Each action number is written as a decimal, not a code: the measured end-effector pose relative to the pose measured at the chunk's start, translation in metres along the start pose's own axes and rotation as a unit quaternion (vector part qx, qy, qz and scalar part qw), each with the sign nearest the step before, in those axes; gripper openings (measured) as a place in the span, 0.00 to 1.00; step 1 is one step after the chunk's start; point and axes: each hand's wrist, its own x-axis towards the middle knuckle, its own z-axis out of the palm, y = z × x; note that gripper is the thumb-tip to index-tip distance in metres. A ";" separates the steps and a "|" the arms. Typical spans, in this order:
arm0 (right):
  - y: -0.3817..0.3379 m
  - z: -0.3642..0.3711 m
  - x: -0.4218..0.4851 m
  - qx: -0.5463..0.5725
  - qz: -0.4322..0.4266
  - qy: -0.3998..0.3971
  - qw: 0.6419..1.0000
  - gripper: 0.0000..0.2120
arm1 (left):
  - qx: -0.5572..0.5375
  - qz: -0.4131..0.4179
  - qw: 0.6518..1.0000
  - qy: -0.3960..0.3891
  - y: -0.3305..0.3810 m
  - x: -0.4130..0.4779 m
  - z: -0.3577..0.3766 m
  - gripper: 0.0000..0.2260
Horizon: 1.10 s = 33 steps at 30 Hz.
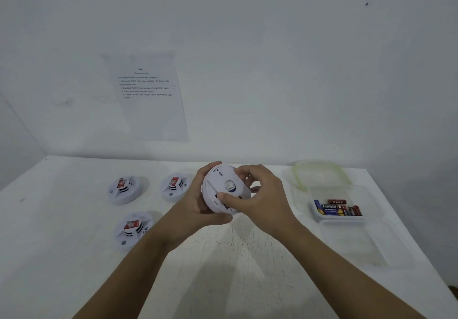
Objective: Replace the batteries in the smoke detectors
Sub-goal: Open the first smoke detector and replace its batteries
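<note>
Though well apart, three detectors (125, 189), batteries (338, 208).

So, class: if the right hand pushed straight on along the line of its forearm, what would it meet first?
The held smoke detector, which the right hand itself grips, with the left hand cupped close behind it. Depth beyond that is unclear.

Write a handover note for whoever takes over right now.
Left hand and right hand both grip one round white plastic smoke detector, back toward the camera, above the white table.
Three more white detectors lie at left, fronts up.
Loose batteries sit in the clear plastic container at right, lid off.
Done: cannot tell for any unit.
Left: likely finish the held unit, then check the other three.
</note>
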 end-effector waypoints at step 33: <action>0.083 0.002 -0.023 0.254 0.264 -0.118 0.923 0.17 | 0.096 -0.026 0.994 0.040 -0.029 -0.014 -0.024 0.44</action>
